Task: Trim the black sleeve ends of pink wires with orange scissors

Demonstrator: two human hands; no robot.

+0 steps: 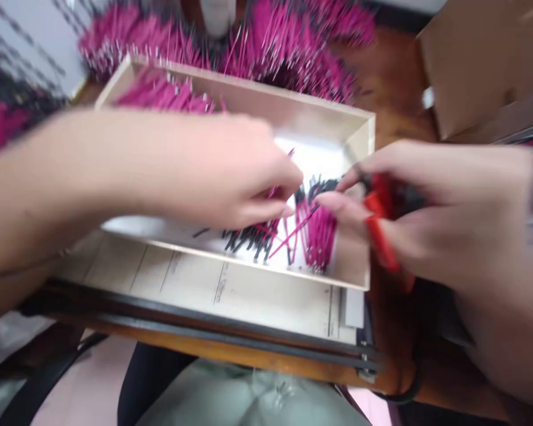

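My left hand (253,171) is over the middle of a shallow cream box, fingers curled and thumb against them. Thin magenta wires (273,191) show between its thumb and fingers. My right hand (444,207), blurred, is at the box's right end. In its grip is a red-handled tool (382,231), its working end hard to make out. Its thumb and forefinger pinch near the black end of a single magenta wire (293,232), which slants down to the left. Below those fingertips lies a bundle of magenta wires (318,239) with black ends.
The cream box (275,267) rests on a board with printed lines (249,296) and a dark rail (204,328) along its front. More magenta wires (169,94) lie in the box's far left. Large wire heaps (288,47) stand behind it. A cardboard box (484,65) is at right.
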